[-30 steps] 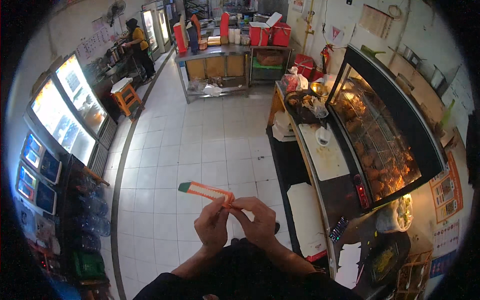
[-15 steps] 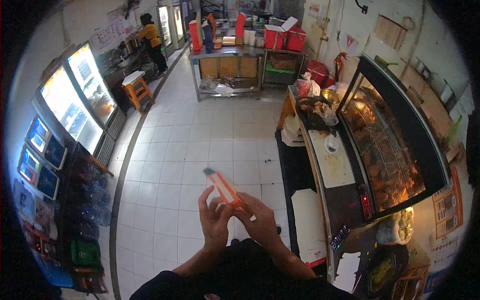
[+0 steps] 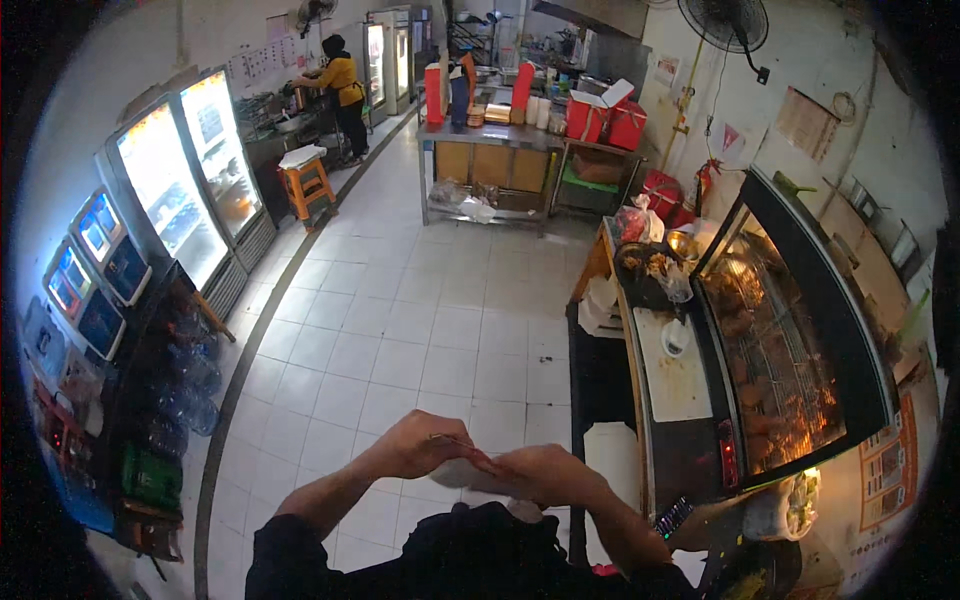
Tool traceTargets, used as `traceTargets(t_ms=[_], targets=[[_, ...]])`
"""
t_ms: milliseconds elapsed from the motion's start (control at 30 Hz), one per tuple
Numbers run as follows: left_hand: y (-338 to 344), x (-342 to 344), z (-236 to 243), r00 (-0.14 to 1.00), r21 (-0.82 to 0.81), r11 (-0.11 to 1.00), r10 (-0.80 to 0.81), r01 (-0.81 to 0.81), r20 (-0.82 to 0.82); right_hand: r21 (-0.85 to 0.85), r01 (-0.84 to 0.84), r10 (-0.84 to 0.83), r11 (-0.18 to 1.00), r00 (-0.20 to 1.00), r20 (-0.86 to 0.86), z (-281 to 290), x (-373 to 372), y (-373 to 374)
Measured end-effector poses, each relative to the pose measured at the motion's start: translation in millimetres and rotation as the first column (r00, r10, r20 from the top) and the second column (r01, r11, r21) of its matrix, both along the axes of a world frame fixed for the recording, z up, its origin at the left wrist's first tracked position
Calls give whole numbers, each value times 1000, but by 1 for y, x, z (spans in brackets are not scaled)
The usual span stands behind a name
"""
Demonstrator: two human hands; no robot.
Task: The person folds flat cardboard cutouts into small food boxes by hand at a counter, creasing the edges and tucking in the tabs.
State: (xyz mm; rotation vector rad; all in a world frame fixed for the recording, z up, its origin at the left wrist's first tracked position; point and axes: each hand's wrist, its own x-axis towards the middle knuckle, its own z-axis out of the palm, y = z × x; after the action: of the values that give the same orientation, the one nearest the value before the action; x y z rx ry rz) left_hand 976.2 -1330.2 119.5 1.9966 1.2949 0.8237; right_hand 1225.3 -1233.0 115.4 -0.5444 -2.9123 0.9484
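Both hands meet close in front of my chest. My left hand [image 3: 422, 446] is closed in a pinch, the back of it turned up. Opposite it, my right hand [image 3: 548, 474] pinches too, partly smeared by motion. Between their fingertips shows a thin reddish edge of the small packet [image 3: 482, 461], which is mostly hidden by the fingers. Just beneath it is a pale, blurred patch [image 3: 458, 474] whose kind I cannot make out.
To the right, a counter carries a white cutting board [image 3: 672, 372] and a lit glass display case [image 3: 775, 350]. A steel table [image 3: 490, 135] stands ahead, with red boxes [image 3: 606, 118]. Lit fridges [image 3: 165, 185] line the left wall. A person [image 3: 345, 95] works far left.
My hands have drawn nearer my body, with elbows spread wider. The orange-and-white packet, held up in plain sight before, is now mostly covered by my fingers. The view has tilted up.
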Motion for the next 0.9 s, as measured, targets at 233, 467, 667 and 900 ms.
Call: traceTargets(t_ms=[233,467,667,900], targets=[[12,7,-43,747,-414,802,-59,431,663,-273,-363,390,891,919,52,-6,1,19],[18,8,-49,487,-653,681,470,331,736,-587,-72,56,806,997,-45,-23,-10,55],[25,43,-47,15,-371,854,393,365,919,-718,-193,-79,669,942,-327,-48,-32,70],[43,15,-38,418,-223,823,475,-522,774,-122,584,-522,803,589,-618,-35,-8,98]])
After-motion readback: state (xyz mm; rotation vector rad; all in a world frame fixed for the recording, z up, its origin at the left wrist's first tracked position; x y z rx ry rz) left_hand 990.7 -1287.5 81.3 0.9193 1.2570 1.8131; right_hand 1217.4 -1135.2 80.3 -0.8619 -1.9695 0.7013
